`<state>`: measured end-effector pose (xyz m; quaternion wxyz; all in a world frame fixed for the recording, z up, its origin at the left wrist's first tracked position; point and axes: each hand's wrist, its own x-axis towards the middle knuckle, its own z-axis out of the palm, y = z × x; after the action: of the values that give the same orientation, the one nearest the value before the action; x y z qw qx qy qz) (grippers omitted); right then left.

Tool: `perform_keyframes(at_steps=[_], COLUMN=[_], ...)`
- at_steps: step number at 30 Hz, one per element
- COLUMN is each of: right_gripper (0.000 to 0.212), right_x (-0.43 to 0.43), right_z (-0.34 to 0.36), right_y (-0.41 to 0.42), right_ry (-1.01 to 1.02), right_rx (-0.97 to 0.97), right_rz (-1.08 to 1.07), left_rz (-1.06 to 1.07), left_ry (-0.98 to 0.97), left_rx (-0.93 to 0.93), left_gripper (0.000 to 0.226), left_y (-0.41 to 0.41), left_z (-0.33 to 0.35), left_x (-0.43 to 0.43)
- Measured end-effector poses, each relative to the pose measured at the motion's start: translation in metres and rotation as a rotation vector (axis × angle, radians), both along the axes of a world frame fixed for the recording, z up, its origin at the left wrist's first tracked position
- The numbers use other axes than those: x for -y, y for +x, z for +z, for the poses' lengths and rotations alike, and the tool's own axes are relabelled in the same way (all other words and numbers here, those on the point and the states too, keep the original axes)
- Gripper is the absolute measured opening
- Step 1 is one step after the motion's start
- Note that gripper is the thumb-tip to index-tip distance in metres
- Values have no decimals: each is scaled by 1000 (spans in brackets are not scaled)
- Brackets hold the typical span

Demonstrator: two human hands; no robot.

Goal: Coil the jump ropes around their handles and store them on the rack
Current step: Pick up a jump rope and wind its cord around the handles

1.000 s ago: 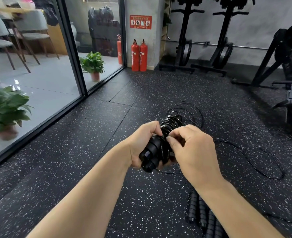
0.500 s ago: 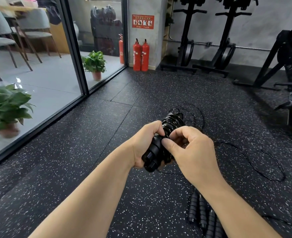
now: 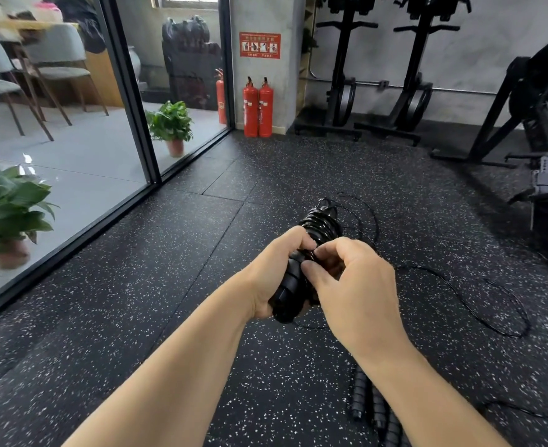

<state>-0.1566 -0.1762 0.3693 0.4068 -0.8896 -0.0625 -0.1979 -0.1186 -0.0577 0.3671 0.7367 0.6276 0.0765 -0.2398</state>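
Note:
My left hand (image 3: 271,274) grips a pair of black ribbed jump rope handles (image 3: 290,287), with black cord wound in a tight coil (image 3: 319,225) around their upper part. My right hand (image 3: 350,285) is curled against the handles and pinches the thin cord at the coil's lower end. The loose black cord (image 3: 479,314) trails off to the right across the floor. More ribbed black handles (image 3: 374,404) lie on the floor below my right forearm, partly hidden by it.
The floor is black speckled rubber (image 3: 156,317). A glass wall (image 3: 72,150) with potted plants (image 3: 8,214) runs along the left. Two red fire extinguishers (image 3: 258,108) stand at the back, and black gym machines (image 3: 537,124) fill the back and right.
My hands and the coiled handles have stayed almost in place. My right fingers have shifted slightly on the cord at the coil.

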Motion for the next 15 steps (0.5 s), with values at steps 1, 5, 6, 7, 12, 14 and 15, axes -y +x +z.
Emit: perform_keyframes(at_steps=[1, 5, 6, 7, 12, 14, 15], right_gripper=[10, 8, 7, 7, 17, 13, 11], right_x=[0, -3, -3, -4, -8, -4, 1], right_z=[0, -1, -2, -3, -7, -7, -4], right_y=[0, -1, -1, 0, 1, 3, 3], right_ry=[-19, -114, -133, -153, -333, -272, -169], right_rx=[11, 84, 110, 139, 355, 358, 305], right_rz=[-9, -39, -43, -51, -91, -15, 30], left_rz=[7, -2, -6, -5, 6, -1, -3], left_ry=[6, -4, 0, 0, -32, -71, -106], left_rx=[-3, 16, 21, 23, 42, 53, 47], left_gripper=[49, 53, 53, 51, 51, 51, 50], left_y=[1, 0, -1, -1, 0, -1, -2], left_z=[0, -1, -1, -1, 3, 5, 7], left_x=[1, 6, 6, 7, 6, 3, 0])
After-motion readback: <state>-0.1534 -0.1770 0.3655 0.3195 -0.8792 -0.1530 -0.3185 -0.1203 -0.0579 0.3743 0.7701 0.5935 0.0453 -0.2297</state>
